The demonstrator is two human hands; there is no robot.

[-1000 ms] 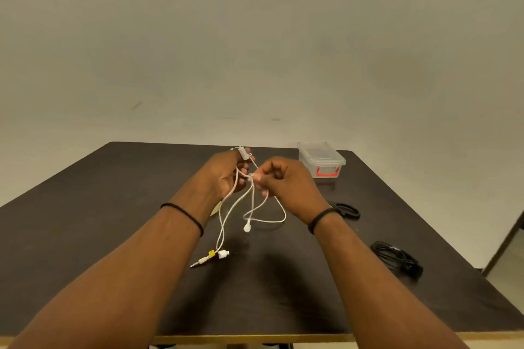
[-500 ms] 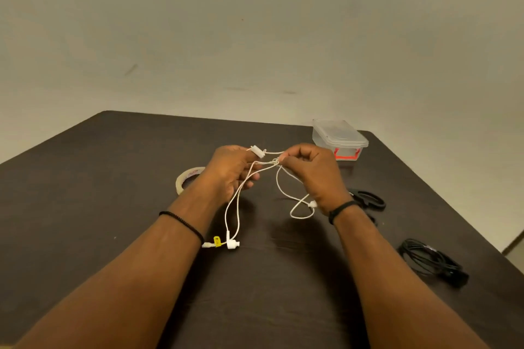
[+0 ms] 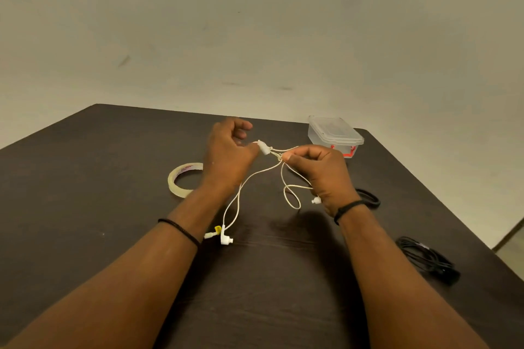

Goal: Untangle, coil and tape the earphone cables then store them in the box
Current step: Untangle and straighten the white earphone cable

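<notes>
A white earphone cable [image 3: 239,195] hangs tangled between my hands above the dark table [image 3: 85,207]. My left hand [image 3: 231,156] holds the cable near its white inline remote [image 3: 263,147], index finger and thumb raised. My right hand [image 3: 320,176] pinches a knot just right of the remote, and a loop hangs below it. One earbud [image 3: 226,239] and the yellow-marked plug [image 3: 213,232] rest on the table; another earbud [image 3: 316,200] hangs by my right wrist. A clear lidded box [image 3: 334,134] with red clips stands at the far right. A tape roll [image 3: 184,178] lies left.
A coiled black cable [image 3: 428,259] lies near the table's right edge. Another black coil [image 3: 368,198] sits partly behind my right wrist. The table's right edge drops to the floor close by. A bare wall rises behind the table.
The camera tilted down and my hands drew slightly apart. My left hand's index finger and thumb have lifted off the cable. The loop under my right hand hangs lower.
</notes>
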